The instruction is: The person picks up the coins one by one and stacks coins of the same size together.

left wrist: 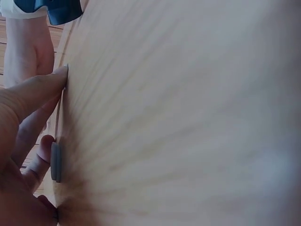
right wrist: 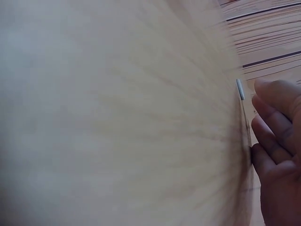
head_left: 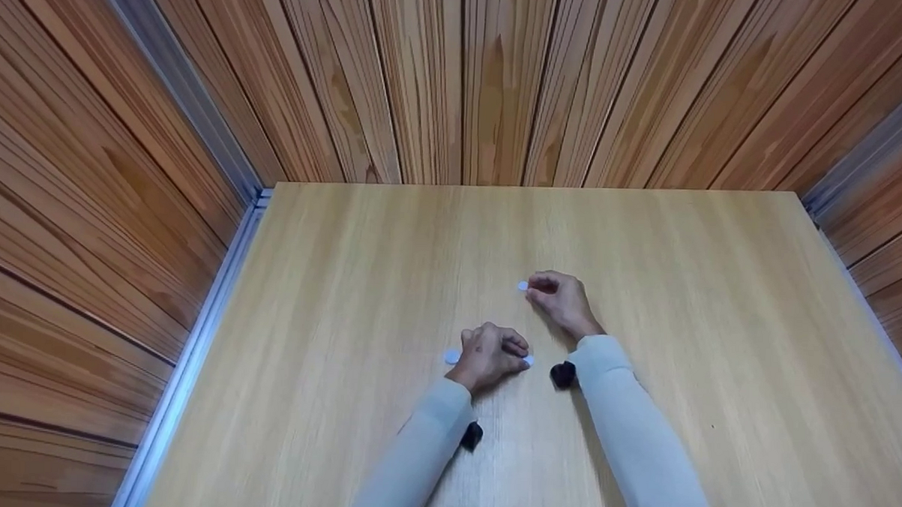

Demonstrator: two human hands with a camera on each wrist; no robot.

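Note:
Low over the table, my left hand (head_left: 486, 357) has its thumb and a finger closed at the edge of a small white disc (head_left: 528, 359), mostly covered by the fingertips. A second white disc (head_left: 452, 356) lies just left of that hand; the left wrist view shows it as a thick grey disc (left wrist: 56, 162) beside the curled fingers. Farther forward, my right hand (head_left: 562, 299) has its fingers loosely bent. A third small white disc (head_left: 523, 286) lies just left of its fingertips. Seen edge-on in the right wrist view, this disc (right wrist: 240, 89) stands slightly apart from the fingers.
The discs lie on a light wooden table (head_left: 345, 265). Wood-plank walls (head_left: 494, 82) rise behind it and at both sides, with a metal rail (head_left: 218, 275) along the left edge. A black wrist device (head_left: 563, 375) sits at the right sleeve, another (head_left: 472, 436) at the left.

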